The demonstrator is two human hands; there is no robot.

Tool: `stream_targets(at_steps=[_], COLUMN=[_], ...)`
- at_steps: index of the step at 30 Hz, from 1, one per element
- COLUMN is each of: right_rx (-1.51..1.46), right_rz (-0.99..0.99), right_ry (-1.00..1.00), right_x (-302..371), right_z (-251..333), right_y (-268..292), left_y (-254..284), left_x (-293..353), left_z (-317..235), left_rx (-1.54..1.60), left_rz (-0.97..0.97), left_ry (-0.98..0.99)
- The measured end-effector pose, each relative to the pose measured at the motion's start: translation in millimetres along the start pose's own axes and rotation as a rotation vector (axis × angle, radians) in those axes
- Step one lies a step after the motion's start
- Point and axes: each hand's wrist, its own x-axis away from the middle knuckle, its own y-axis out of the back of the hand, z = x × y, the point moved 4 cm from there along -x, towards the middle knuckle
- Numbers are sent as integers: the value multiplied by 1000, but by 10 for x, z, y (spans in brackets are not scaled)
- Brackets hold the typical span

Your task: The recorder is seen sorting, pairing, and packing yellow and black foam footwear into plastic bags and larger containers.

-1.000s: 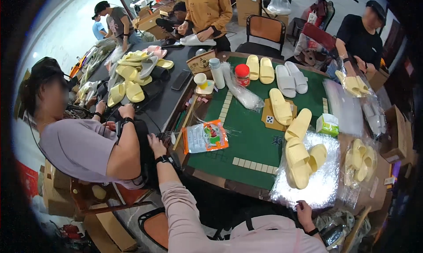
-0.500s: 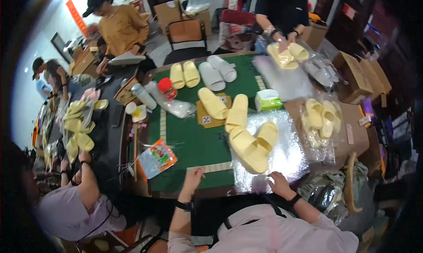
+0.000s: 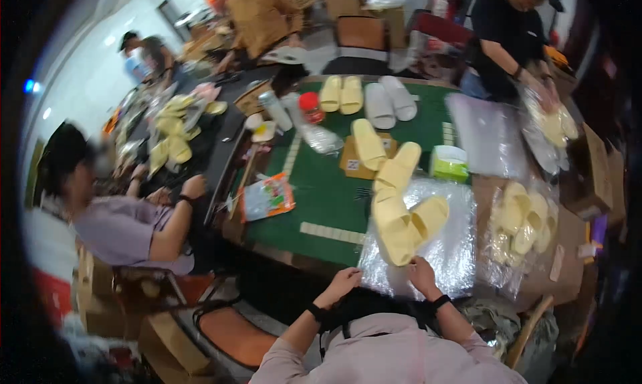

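My left hand is at the left edge of a stack of clear plastic bags, its fingers drawn together; whether they grip the bag's edge is too blurred to tell. My right hand rests over the bags, fingers pointing forward beside the heel of a yellow slipper. A second yellow slipper slants against that one on the bags. Beyond them lie another yellow pair, one slipper overlapping the bags' far side and its mate on a piece of cardboard.
Bagged yellow slippers lie on the right. A tissue pack, a red-lidded jar, an orange-edged packet, and yellow and grey pairs stand on the green table. Across it, a person handles bagged slippers; another sits at left.
The view has swung left. My left hand has moved right to the bags' edge, and my right hand has come forward to the near slipper. The person across has shifted the bagged slippers.
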Motion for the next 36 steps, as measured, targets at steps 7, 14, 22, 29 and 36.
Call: stream_targets(at_steps=[7,14,22,29,36], right_rx=[-8,75,-27,54,12], right_rz=[-17,74,-109,211,129], right_ry=[-70,-32,-164,-507,-451], right_x=[24,66,243,638,628], right_z=[-406,-269,15,-312,-375], right_y=[-263,-203,-80,-137,-155], left_y=[461,2264,5174,5902,6459], left_x=[294,109,236,105,63], left_z=[-51,-586,-1003,-674,-343], left_rx=[76,-190,-337,-537,-686], left_rz=[-200,-1066,-1349,-1207,-1331], left_ry=[-42,-585,247,730,563])
